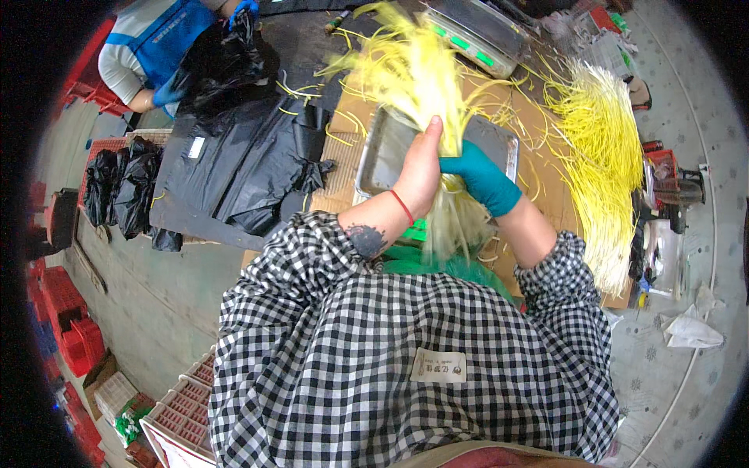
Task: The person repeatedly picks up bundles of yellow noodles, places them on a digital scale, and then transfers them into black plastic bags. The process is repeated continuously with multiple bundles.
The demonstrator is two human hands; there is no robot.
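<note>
A bundle of yellow stalks, probably garlic chives [436, 88], is held upright-looking between my hands, its far end fanned out and blurred. My bare left hand [424, 158] wraps round it from the left, thumb on top. My right hand [483, 175], in a teal glove, grips it from the right. Paler ends hang below my hands, towards my body. Beneath the hands lies a metal tray [366, 169] on a cardboard sheet [550, 199]. A large pile of the same yellow and white stalks [603, 169] lies to the right.
Scales [480, 41] stand at the back. Black plastic bags [251, 158] cover the table's left part. At upper left, a co-worker in blue gloves [167, 93] handles a black bag [225, 64]. Loose stalks [351, 123] litter the cardboard. A plastic crate [187, 403] stands at lower left.
</note>
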